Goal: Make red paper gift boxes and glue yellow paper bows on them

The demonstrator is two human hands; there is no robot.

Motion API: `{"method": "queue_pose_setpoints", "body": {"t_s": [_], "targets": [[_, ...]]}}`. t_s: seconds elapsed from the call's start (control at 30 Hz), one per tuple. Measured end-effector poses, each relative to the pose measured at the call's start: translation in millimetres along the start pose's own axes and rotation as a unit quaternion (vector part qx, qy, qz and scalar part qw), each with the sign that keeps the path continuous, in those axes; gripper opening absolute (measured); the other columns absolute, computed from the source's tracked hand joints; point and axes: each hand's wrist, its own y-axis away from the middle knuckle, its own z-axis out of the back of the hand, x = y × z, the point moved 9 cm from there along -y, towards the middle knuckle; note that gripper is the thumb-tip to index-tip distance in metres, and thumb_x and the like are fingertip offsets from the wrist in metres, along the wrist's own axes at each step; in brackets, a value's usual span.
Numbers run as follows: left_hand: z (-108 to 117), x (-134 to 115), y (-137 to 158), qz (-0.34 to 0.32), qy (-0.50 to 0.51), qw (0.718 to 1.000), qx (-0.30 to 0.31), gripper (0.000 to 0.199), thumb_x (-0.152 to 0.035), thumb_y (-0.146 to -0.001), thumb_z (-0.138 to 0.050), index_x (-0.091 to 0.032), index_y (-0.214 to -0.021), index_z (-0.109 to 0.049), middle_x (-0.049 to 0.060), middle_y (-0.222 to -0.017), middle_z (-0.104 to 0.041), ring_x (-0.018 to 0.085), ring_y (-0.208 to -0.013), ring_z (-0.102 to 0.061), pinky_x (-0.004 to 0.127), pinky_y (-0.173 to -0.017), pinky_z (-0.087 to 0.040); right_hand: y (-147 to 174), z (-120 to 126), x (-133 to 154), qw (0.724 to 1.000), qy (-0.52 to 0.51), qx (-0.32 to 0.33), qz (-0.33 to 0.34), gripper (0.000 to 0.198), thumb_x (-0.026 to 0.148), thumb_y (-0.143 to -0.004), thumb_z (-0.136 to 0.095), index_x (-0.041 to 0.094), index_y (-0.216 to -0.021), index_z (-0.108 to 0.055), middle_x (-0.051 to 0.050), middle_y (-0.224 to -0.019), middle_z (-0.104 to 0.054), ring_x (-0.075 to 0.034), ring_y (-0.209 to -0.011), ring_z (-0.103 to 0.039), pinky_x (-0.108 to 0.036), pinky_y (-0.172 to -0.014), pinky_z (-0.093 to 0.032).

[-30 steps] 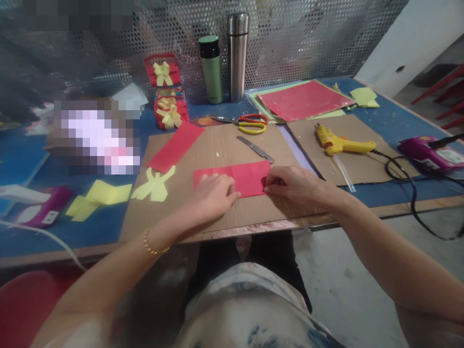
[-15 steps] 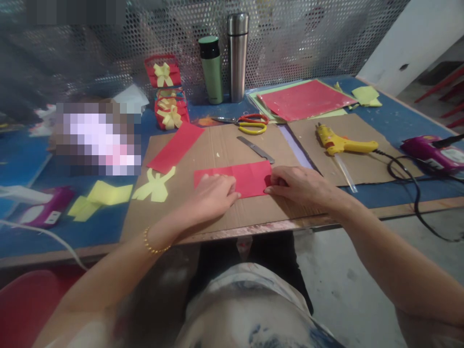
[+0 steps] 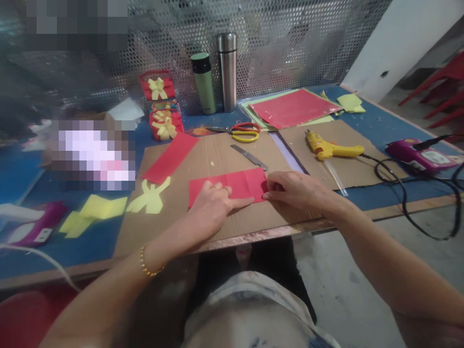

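Both of my hands are at the red strip (image 3: 243, 184), which lies crosswise on the near part of the cardboard sheet (image 3: 163, 237), right in front of me; my left hand (image 3: 213, 205) comes over its left part from the near side, palm down and fingers bent, with one finger stretched to the right along the near edge; whether that hand grips the paper or only presses on it, I cannot tell; my right hand (image 3: 290, 189) is at the strip's right end, thumb and fingertips pinching it by the near corner, so the middle of the strip shows between my hands; just beyond it a metal blade (image 3: 249, 157) lies at a slant, and farther off are the scissors (image 3: 247, 133) with red and yellow handles; a second red strip (image 3: 170, 157) lies slanted to the far left of my left hand, with a yellow paper cutout (image 3: 150, 199) just beside its near end; off to the right, beyond my right hand, a yellow glue gun (image 3: 331, 150) lies on another piece of cardboard (image 3: 357, 171).
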Motion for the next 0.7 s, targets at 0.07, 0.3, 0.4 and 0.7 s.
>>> {"method": "queue_pose_setpoints", "body": {"t_s": [0.07,0.3,0.4,0.7], "targets": [[0,0,0,-0.003,-0.005,1.000,-0.008,0.053,-0.019,-0.110,-0.028,-0.038,-0.140,-0.069,0.005,-0.082,-0.055,0.021,-0.078,-0.047,0.038,-0.081,-0.031,7,5,-2,0.998,-0.034,-0.044,0.030,0.013,0.027,-0.092,-0.064,0.023,-0.081,-0.062,-0.001,-0.079,-0.069,-0.015,-0.071,-0.060,-0.027,-0.063,-0.039],[2,-1,-3,0.023,0.019,0.999,0.029,0.053,-0.019,-0.109,-0.030,-0.040,-0.141,-0.068,0.005,-0.081,-0.054,0.022,-0.080,-0.049,0.039,-0.084,-0.032,57,16,45,0.956,0.017,-0.226,0.188,0.022,0.018,-0.105,-0.048,0.019,-0.105,-0.070,-0.011,-0.098,-0.071,-0.022,-0.090,-0.062,-0.036,-0.081,-0.049],[3,-1,-4,0.030,0.025,0.999,0.038,0.051,-0.020,-0.109,-0.033,-0.041,-0.144,-0.065,0.005,-0.080,-0.054,0.023,-0.082,-0.050,0.039,-0.085,-0.033,62,-6,62,0.951,0.098,-0.192,0.224,0.023,0.019,-0.106,-0.047,0.017,-0.112,-0.070,-0.011,-0.098,-0.071,-0.022,-0.086,-0.057,-0.037,-0.077,-0.045],[1,-1,1,0.026,0.027,0.999,0.027,0.052,-0.019,-0.109,-0.032,-0.040,-0.142,-0.066,0.005,-0.087,-0.058,0.023,-0.087,-0.054,0.040,-0.091,-0.035,56,-11,64,0.933,0.162,-0.220,0.234,0.026,0.025,-0.106,-0.050,0.020,-0.086,-0.066,-0.004,-0.078,-0.064,-0.019,-0.076,-0.051,-0.034,-0.074,-0.036]]}}
